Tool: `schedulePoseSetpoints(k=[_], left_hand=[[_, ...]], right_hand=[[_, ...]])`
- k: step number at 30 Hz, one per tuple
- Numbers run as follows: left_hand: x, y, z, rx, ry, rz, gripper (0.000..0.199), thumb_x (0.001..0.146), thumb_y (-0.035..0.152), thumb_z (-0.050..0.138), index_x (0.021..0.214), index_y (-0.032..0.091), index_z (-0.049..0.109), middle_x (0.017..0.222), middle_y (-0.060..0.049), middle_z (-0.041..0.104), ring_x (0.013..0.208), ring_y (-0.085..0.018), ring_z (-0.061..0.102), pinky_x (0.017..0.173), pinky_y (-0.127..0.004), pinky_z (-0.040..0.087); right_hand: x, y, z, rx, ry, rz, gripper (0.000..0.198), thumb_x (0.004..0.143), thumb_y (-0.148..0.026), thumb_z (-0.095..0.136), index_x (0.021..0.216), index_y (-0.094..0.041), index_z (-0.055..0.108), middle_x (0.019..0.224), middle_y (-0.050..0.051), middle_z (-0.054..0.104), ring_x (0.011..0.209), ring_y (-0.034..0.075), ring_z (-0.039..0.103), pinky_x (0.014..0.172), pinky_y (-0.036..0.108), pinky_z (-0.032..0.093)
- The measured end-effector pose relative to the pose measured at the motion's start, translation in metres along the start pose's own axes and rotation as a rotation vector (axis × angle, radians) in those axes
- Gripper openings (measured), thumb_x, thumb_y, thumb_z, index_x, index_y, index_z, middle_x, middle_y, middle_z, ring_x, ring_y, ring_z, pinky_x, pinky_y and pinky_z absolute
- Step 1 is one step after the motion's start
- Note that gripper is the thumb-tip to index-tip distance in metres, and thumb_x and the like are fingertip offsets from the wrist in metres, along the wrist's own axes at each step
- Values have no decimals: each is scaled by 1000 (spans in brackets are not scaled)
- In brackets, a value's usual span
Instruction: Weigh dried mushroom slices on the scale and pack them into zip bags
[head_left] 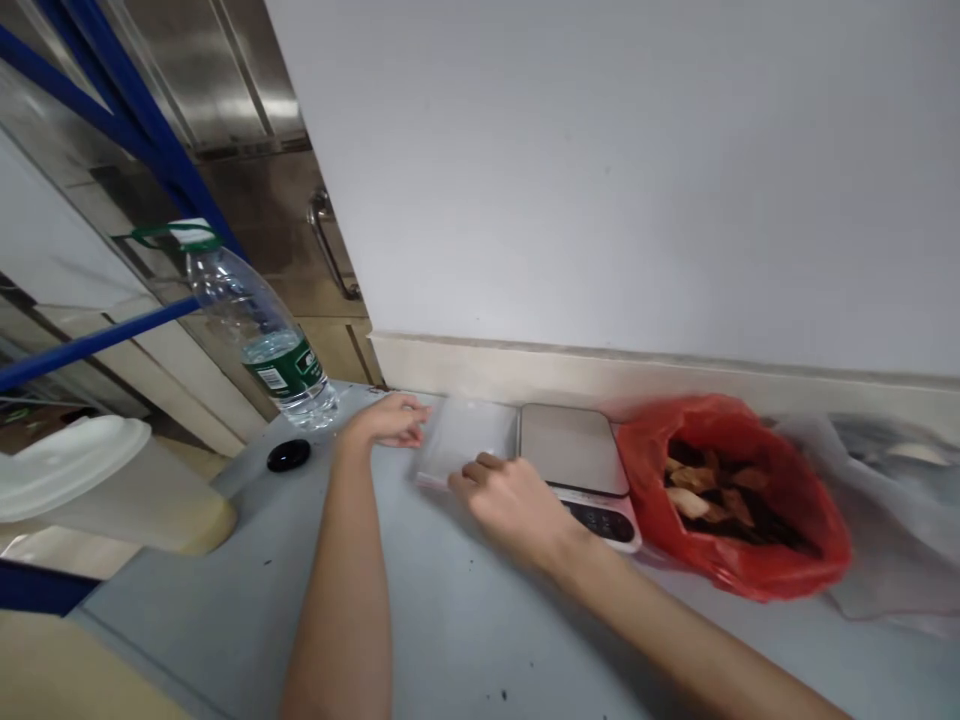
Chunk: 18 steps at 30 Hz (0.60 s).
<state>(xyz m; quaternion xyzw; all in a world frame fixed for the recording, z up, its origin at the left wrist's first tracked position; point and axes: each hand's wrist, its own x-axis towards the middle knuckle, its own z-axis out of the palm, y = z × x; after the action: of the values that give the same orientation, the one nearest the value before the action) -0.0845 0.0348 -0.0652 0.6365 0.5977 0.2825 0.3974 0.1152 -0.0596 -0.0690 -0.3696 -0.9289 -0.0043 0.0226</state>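
Behind the right hand (514, 503), blurred clear plastic (469, 435) is partly hidden.

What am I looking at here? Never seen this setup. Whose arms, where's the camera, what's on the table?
No machine here: those are a person's bare left hand and right hand. There is one picture, from a camera worn on the head, looking forward and down.

Both hands are at a flat, clear plastic packet on the grey tabletop; blur hides whether the fingers actually grip it. Right of it sit a scale, an open red bag with brown pieces inside, and a translucent bag. To the left are a water bottle and a black disc.
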Motion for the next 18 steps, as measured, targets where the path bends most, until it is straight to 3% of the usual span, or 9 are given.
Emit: schedulePoseSetpoints(k=[4, 7, 13, 18], left_hand=[[9, 5, 9, 130, -116, 0, 24, 66, 36, 81, 63, 23, 61, 45, 6, 52, 50, -15, 54, 52, -24, 40], [13, 17, 24, 162, -244, 79, 15, 69, 28, 75, 83, 22, 74, 67, 2, 67, 70, -18, 65, 63, -25, 47], [20, 23, 57, 372, -361, 72, 55, 64, 27, 80, 120, 26, 75, 88, 1, 72, 75, -20, 66, 67, -27, 47], [19, 31, 65, 530, -355, 65, 92, 60, 37, 88, 146, 27, 59, 131, -12, 69, 109, -32, 67, 82, -32, 51]], right_hand=[[-2, -4, 6, 17, -106, 20, 28, 95, -2, 50, 107, -14, 72, 101, 14, 79, 98, 28, 72, 63, 34, 50], [-4, -3, 4, 15, -129, 49, 28, 96, -5, 50, 111, -14, 72, 107, 14, 78, 102, 29, 72, 65, 35, 52], [-8, -3, 7, 74, -131, 87, 29, 98, -8, 48, 113, -11, 73, 113, 16, 77, 110, 31, 71, 75, 38, 57], [-28, 7, -5, 298, -103, -4, 23, 95, -13, 60, 112, -13, 74, 121, 14, 76, 112, 28, 71, 88, 37, 57]])
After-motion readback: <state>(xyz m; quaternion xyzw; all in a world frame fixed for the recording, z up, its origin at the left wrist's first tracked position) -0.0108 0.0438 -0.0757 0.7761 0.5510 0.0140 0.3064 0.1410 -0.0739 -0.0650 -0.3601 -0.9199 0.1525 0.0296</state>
